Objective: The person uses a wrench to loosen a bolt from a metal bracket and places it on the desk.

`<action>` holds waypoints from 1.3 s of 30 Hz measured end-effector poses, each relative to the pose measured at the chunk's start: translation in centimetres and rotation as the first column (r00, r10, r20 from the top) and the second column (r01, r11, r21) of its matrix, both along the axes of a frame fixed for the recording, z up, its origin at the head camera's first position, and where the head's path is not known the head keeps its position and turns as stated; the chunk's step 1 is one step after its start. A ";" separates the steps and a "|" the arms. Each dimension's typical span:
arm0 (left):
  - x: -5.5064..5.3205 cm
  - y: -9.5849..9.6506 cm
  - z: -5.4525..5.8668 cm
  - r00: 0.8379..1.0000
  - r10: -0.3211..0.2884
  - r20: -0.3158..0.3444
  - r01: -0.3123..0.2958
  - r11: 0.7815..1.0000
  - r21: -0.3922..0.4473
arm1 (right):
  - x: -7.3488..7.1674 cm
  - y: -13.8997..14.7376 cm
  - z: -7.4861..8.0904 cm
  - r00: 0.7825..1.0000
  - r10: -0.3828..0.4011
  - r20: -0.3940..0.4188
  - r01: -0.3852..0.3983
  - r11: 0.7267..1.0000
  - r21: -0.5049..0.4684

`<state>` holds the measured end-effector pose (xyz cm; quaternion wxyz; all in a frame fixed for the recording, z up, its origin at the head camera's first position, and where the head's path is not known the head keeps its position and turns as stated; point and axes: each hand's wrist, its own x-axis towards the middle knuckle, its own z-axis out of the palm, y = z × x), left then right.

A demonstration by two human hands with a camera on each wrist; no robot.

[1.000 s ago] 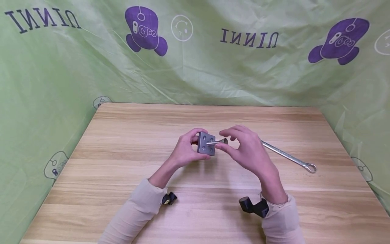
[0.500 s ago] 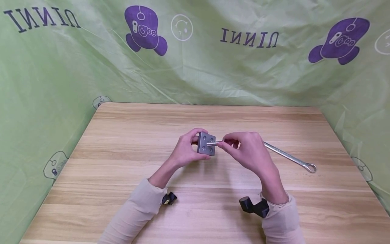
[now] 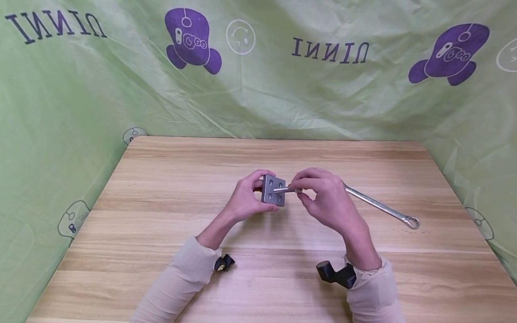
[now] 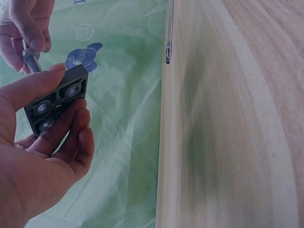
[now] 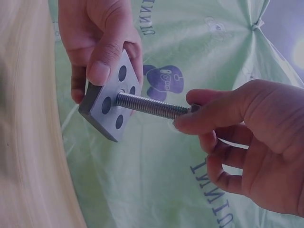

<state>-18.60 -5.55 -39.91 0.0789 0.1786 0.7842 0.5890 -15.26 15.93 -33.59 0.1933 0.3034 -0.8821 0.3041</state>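
Note:
My left hand [image 3: 251,197] grips a square grey metal plate [image 3: 269,190] by its edges, above the table. Round holes [image 5: 106,105] sit near the plate's corners in the right wrist view. A threaded bolt [image 5: 152,105] stands out from the plate's middle, its tip at the centre hole. Thumb and fingers of my right hand [image 3: 323,193] pinch the bolt's head end, partly hiding the head. From the left wrist view, the plate's back [image 4: 59,102] shows recesses with round inserts, my left thumb and fingers across it.
A combination wrench [image 3: 381,207] lies on the wooden table [image 3: 161,269] to the right, its far end hidden behind my right hand. Green printed fabric [image 3: 258,98] hangs behind the table and along both sides. A black wrist mount [image 3: 337,273] sits on my right sleeve.
My right fingers were spread around the bolt head, closed on it, and now pinch it with the hand turned differently. The left hand and plate have stayed in place.

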 end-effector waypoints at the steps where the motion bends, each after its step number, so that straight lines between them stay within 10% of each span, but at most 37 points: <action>1: 0.0 0.0 0.0 1.000 0.001 0.000 -0.001 1.000 0.002 | 0.0 0.0 0.0 1.000 0.001 0.001 -0.001 1.000 0.003; 8: 0.0 -0.1 0.0 1.000 0.010 -0.007 -0.010 1.000 -0.002 | 0.2 0.1 0.2 0.987 -0.081 0.138 0.074 0.996 0.058; 20: 0.0 -0.1 0.1 1.000 0.004 -0.025 -0.005 1.000 -0.008 | 0.2 -0.2 0.8 0.875 -0.290 0.387 0.257 0.957 0.136; 31: -0.1 -0.1 0.1 1.000 0.004 -0.020 -0.004 1.000 0.000 | 0.2 0.0 0.5 0.968 -0.151 0.199 0.149 0.988 0.028; 39: 0.0 -0.1 0.1 1.000 0.004 -0.020 -0.004 1.000 0.011 | 0.1 -0.2 0.0 0.995 -0.072 0.064 0.073 0.997 -0.018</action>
